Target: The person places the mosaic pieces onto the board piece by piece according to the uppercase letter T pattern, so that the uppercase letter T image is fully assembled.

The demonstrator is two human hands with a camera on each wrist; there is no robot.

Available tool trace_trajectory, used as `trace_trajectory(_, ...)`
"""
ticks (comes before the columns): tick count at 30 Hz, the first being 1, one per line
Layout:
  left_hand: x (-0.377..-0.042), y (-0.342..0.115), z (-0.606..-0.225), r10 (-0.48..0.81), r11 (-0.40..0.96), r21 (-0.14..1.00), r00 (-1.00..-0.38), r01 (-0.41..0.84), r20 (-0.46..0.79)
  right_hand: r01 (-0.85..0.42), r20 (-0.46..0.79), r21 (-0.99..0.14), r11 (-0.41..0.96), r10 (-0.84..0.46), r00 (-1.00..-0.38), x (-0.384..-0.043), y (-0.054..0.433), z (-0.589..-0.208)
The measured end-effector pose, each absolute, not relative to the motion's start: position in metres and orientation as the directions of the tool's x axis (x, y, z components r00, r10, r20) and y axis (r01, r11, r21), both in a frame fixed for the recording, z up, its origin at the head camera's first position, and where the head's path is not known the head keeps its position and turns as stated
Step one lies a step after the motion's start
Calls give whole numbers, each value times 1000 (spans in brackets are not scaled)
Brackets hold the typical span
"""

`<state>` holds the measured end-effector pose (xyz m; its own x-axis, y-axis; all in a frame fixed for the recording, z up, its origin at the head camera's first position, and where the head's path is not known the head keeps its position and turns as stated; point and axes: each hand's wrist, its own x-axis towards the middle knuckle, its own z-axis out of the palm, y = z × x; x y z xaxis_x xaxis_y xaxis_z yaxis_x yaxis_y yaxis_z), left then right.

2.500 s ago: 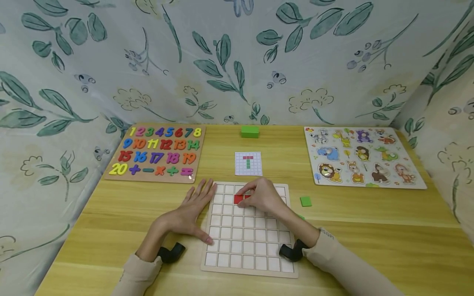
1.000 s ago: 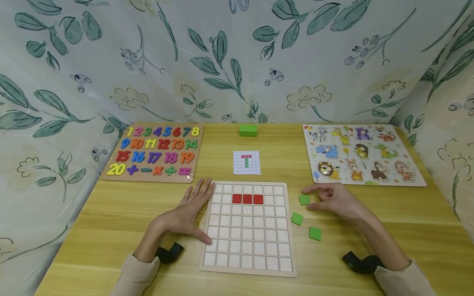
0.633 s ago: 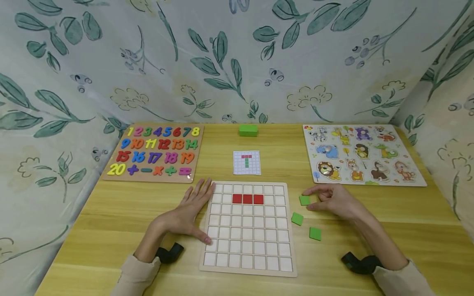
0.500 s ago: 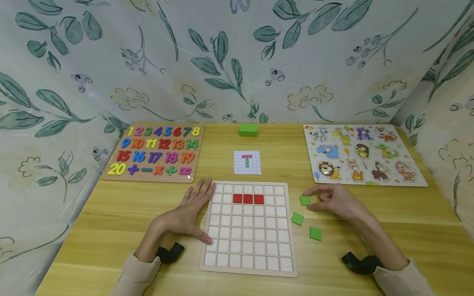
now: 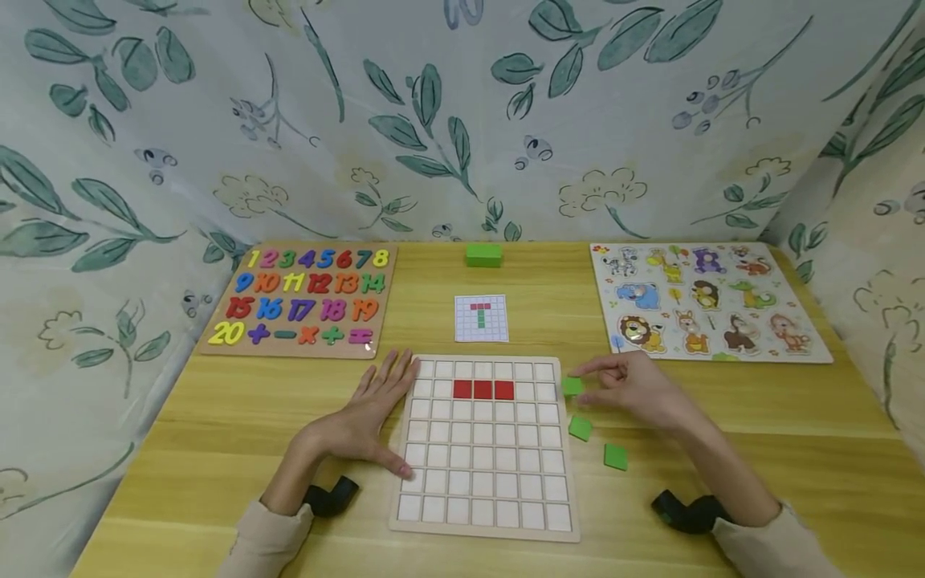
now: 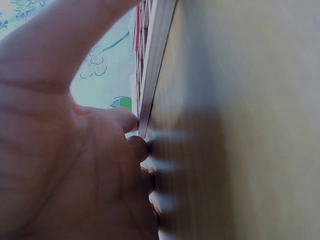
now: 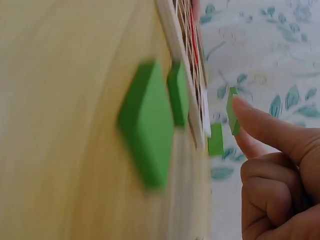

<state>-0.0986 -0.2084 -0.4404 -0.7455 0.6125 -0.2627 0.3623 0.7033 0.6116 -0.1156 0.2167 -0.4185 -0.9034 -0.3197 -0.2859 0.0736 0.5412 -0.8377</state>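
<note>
My right hand (image 5: 643,392) pinches a green square tile (image 5: 572,386) between thumb and index finger, beside the right edge of the wooden grid board (image 5: 486,531). In the right wrist view that tile (image 7: 232,111) is up off the table, its other fingers curled in. Three red tiles (image 5: 483,390) fill neighbouring cells in the board's second row. Two more green tiles lie on the table right of the board, one (image 5: 580,428) close to its edge and one (image 5: 615,457) nearer the front. Fingers spread, my left hand (image 5: 357,421) rests along the board's left edge.
Behind the board lies a pattern card (image 5: 482,319) with a red and green T, and beyond it a green block (image 5: 483,256). A number puzzle (image 5: 299,301) is at the back left, an animal puzzle (image 5: 711,303) at the back right. Patterned cloth hangs behind the table.
After setting down a red tile, my right hand moved right to a green tile. It has now carried that tile left to the board's edge. The left hand has stayed in place.
</note>
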Motion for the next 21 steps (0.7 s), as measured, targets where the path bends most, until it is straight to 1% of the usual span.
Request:
trace_trajectory(8,-99,-210,-441,611,706,608,-746,364,-263,148,-357,-842,519,-329,-874,-109,148,-406)
trace_trajectory(16,-99,-210,-442,612,708,605,-745,365,-266,120,-329,-866,485,-373,-867,-110,109,-412)
trace_trajectory(21,-100,-210,-442,607,714,599,-747,362,-272,89,-316,-843,530,-353,-881,-111,95,-418)
